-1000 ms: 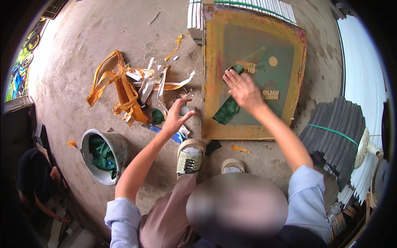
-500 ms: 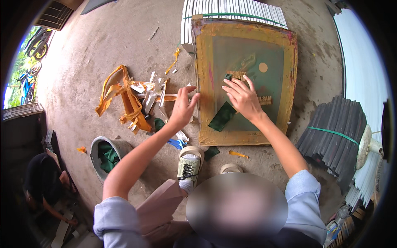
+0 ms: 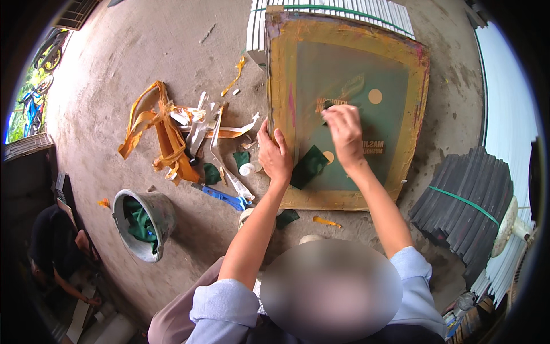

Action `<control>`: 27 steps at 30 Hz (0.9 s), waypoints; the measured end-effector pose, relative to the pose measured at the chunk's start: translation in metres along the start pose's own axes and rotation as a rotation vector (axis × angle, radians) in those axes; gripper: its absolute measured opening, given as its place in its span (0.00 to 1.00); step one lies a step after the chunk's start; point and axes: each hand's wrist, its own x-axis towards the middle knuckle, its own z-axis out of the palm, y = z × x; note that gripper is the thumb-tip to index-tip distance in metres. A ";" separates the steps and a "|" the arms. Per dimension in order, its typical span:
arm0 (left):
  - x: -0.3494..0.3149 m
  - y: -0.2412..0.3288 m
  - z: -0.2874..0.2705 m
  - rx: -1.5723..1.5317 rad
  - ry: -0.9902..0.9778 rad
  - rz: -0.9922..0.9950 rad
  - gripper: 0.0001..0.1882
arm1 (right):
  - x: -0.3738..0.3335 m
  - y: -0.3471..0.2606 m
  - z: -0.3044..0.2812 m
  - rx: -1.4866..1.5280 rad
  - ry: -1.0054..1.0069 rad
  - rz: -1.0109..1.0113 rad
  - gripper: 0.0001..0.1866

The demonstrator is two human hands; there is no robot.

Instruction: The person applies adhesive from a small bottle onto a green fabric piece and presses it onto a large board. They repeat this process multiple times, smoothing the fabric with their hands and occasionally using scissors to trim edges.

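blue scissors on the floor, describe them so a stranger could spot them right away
Start at the big yellow-edged screen frame lying flat on the concrete. Just off its lower left corner, below the left hand, lie the blue scissors, beside white and orange tape scraps. They are the only bright blue thing in that litter.

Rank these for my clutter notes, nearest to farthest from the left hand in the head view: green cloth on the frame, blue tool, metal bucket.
From the left hand:
1. Green cloth, just right, on the screen frame.
2. Blue tool, lower left on the floor.
3. Metal bucket, far lower left.
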 end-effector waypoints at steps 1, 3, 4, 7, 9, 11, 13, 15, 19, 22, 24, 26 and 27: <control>-0.001 -0.002 0.001 -0.014 -0.002 0.003 0.24 | -0.003 -0.005 0.000 0.007 -0.145 -0.194 0.15; -0.001 -0.006 0.000 -0.044 -0.003 0.009 0.24 | -0.010 0.005 0.017 0.028 -0.220 -0.478 0.12; -0.001 -0.004 0.000 -0.052 -0.014 0.005 0.24 | 0.011 0.021 0.017 0.004 -0.216 -0.603 0.11; 0.002 0.001 -0.002 -0.035 -0.057 -0.018 0.25 | 0.066 0.035 0.008 -0.118 0.067 -0.148 0.05; -0.001 0.000 -0.003 0.011 -0.048 -0.003 0.25 | 0.054 0.025 0.022 -0.066 0.091 -0.187 0.04; 0.000 -0.003 -0.003 0.039 -0.028 0.004 0.26 | 0.015 0.012 0.029 0.116 -0.136 -0.343 0.07; -0.001 -0.003 -0.004 0.047 -0.015 0.012 0.25 | 0.035 0.023 0.019 0.069 -0.139 -0.414 0.07; 0.001 -0.002 -0.002 0.007 -0.044 -0.009 0.25 | 0.069 0.036 0.001 -0.081 -0.004 -0.223 0.07; -0.001 0.000 -0.002 0.057 -0.012 -0.017 0.28 | 0.027 0.014 0.020 -0.120 -0.014 -0.215 0.04; -0.002 -0.002 -0.001 0.014 -0.038 -0.035 0.25 | 0.006 0.025 0.005 0.030 -0.209 -0.417 0.05; -0.003 -0.003 -0.002 0.036 0.001 0.026 0.25 | 0.049 0.055 -0.015 -0.208 -0.011 -0.134 0.03; -0.003 0.002 0.002 0.030 -0.002 0.020 0.25 | 0.060 0.060 -0.023 -0.165 0.177 0.153 0.03; -0.003 0.002 0.002 0.031 -0.042 -0.030 0.25 | 0.045 0.053 -0.018 -0.079 0.099 0.125 0.02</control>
